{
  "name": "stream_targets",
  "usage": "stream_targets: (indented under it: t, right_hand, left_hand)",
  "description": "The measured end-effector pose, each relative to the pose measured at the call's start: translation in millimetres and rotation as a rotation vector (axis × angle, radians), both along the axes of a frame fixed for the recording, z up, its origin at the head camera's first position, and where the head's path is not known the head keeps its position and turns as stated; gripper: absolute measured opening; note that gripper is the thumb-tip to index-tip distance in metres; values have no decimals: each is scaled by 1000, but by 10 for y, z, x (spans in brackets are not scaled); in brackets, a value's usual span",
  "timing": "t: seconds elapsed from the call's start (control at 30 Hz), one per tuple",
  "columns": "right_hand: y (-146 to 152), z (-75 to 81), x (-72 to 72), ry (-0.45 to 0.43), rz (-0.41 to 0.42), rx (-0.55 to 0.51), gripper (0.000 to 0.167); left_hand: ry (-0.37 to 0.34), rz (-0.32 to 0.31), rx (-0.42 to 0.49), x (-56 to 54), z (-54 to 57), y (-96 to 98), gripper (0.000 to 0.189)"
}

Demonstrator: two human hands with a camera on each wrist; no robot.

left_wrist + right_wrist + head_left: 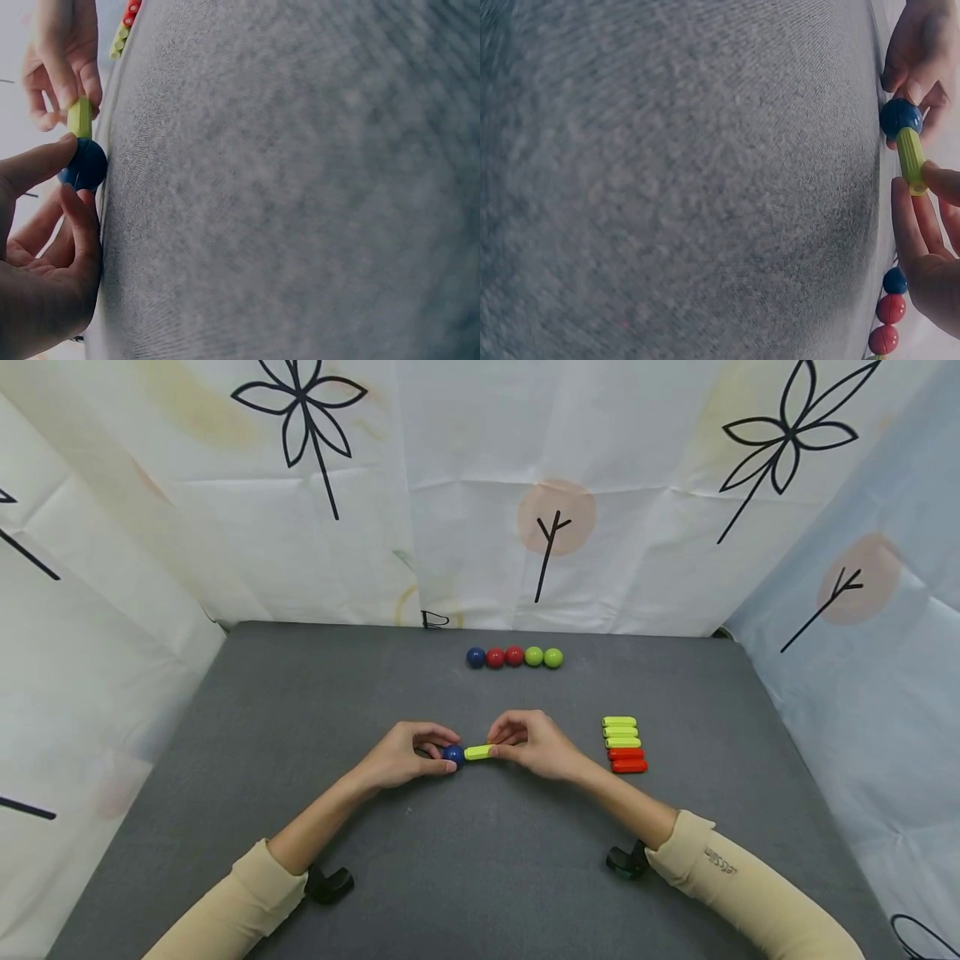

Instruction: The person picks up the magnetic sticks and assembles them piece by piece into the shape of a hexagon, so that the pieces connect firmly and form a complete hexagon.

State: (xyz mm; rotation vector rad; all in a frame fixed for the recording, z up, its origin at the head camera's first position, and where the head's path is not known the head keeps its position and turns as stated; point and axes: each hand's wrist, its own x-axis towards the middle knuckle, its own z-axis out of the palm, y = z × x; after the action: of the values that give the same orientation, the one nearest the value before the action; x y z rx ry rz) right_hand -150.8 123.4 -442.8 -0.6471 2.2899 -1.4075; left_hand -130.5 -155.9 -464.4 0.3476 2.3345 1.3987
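Observation:
Near the middle of the table, my left hand (408,753) pinches a dark blue ball (453,754) between thumb and fingers. My right hand (536,745) holds a short yellow-green rod (477,752) by its far end. The rod's other end meets the ball, so the two form one line just over the grey cloth. In the left wrist view the rod (79,118) sits directly against the blue ball (85,165). From the right wrist, the free tip of the ridged rod (910,159) shows between my right thumb and fingers.
Toward the back of the grey table (337,685) stands a row of balls: blue (476,657), red (495,658) and green (553,658). Right of my right hand lie stacked yellow-green rods (621,732) and red rods (628,760). A patterned white curtain (465,527) borders the table.

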Motion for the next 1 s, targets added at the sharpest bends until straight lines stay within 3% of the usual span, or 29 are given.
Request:
stream_targets:
  t: [0.17, 0.3, 0.73, 1.0]
  right_hand:
    - [3, 9, 0, -28, 17, -4, 15]
    - [-2, -4, -4, -33, 30, -15, 16]
    - [-47, -1, -17, -27, 32, -41, 16]
    - [7, 80, -121, -36, 33, -42, 19]
  left_hand:
    - [139, -27, -77, 22, -2, 55, 44]
    - [192, -30, -81, 23, -2, 100, 45]
    - [223, -27, -39, -15, -15, 267, 35]
    - [186, -15, 51, -20, -31, 270, 33]
